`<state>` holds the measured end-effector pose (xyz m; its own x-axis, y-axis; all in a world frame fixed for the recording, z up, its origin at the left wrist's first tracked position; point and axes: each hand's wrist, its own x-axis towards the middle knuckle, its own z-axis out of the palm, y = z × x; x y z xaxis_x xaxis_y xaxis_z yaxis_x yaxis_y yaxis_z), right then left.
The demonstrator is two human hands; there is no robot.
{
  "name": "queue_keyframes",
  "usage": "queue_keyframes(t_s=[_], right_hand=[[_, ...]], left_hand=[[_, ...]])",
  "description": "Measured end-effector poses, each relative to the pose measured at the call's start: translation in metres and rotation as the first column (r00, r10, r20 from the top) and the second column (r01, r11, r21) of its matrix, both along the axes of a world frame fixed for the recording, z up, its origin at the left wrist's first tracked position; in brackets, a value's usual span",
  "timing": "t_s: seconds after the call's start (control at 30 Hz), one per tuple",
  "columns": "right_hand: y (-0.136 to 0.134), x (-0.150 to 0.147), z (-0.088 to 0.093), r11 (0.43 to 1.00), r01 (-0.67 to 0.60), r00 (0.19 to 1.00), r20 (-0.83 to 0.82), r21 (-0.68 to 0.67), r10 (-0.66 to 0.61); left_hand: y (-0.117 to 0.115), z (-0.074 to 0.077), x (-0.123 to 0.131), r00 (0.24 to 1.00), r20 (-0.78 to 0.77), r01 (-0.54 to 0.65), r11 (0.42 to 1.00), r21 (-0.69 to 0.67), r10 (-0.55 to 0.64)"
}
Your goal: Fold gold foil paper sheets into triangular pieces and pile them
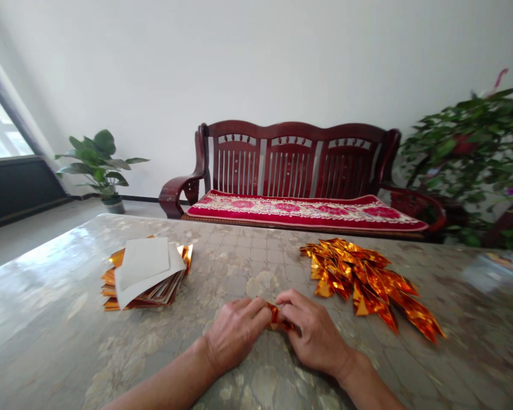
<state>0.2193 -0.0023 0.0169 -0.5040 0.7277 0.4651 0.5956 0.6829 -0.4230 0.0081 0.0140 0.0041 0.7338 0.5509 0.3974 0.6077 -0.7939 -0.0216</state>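
Observation:
A small piece of gold foil paper (276,316) lies on the table (51,319) between both hands, mostly hidden by fingers. My left hand (235,333) pinches its left side, fingers curled. My right hand (314,333) presses and grips its right side, fingers closed over it. To the left sits a stack of flat gold foil sheets (147,276), white backs facing up. On the right lies a pile of folded gold foil pieces (367,282).
The table carries a glossy patterned cover. Behind it stands a dark red wooden bench (294,165) with a red floral cushion. A potted plant (100,168) is on the floor at left; leafy plants (474,154) crowd the right.

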Motion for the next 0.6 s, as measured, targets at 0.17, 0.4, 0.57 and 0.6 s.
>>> queue_keyframes(t_s=[0.17, 0.4, 0.57, 0.6], right_hand=[[-0.0034, -0.0014, 0.0014, 0.996, -0.046, 0.999, -0.023, -0.071, 0.045], [-0.0022, 0.0024, -0.0001, 0.994, 0.033, 0.999, -0.022, -0.103, -0.035], [0.0014, 0.0065, -0.0055, 0.997, 0.077, 0.996, 0.052, -0.026, -0.076], [0.002, 0.0071, -0.0066, 0.997, 0.083, 0.995, 0.064, -0.01, -0.082]], left_hand=[[0.0009, 0.0002, 0.0002, 0.999, 0.027, -0.028, 0.999, -0.016, 0.029], [0.0019, -0.002, 0.0017, 0.996, 0.042, -0.071, 0.996, -0.048, 0.073], [0.0037, 0.0003, -0.0005, 0.993, 0.086, -0.066, 0.992, -0.111, 0.075], [0.0044, 0.001, -0.0015, 0.992, 0.105, -0.055, 0.989, -0.139, 0.07]])
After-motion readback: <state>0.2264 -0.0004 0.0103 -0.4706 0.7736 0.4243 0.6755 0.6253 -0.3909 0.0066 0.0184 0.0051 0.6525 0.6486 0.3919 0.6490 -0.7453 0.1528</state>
